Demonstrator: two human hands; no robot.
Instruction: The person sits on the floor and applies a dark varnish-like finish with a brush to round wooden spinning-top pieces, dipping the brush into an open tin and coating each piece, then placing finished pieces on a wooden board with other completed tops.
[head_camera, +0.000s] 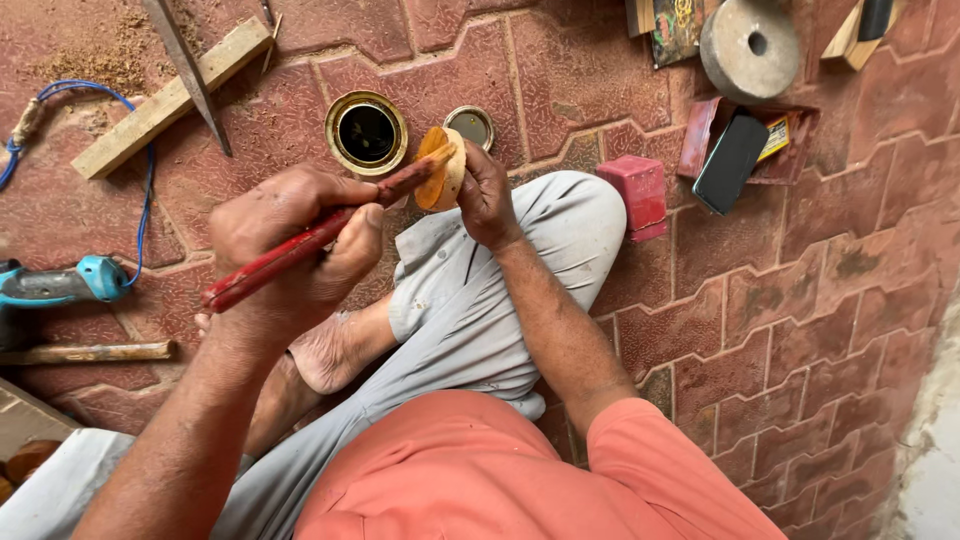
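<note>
**Brush tip meets the disc, just right of my left fist**

I sit cross-legged on the red paved floor (800, 330), and both my hands are full. My left hand (295, 240) is wrapped tight around a red-handled brush (300, 245), fingers curled shut on the handle with no slack. The handle's long axis runs from near-left to far-right: its butt end sticks out below my fist toward the near left, and its working end rises to the far right, where it touches the face of the small wooden disc (443, 168).

My right hand (487, 195) holds that disc pinched by its edge, fingers closed around its right side, so the flat, orange-coated face turns left toward the brush. The disc stands on edge above my bent knee, in the middle of the scene and a little far of my left fist. So the disc lies up and to the right of my left hand, right at the brush tip, and my right hand is the one on it.

Just beyond the disc, on the floor, stands an open round tin (367, 132) with a dark inside, and its lid (471, 126) lies just to the right of it. A red block (637, 195) sits further right, near a dark phone (731, 160). A blue power tool (65, 283) lies far left.
</note>
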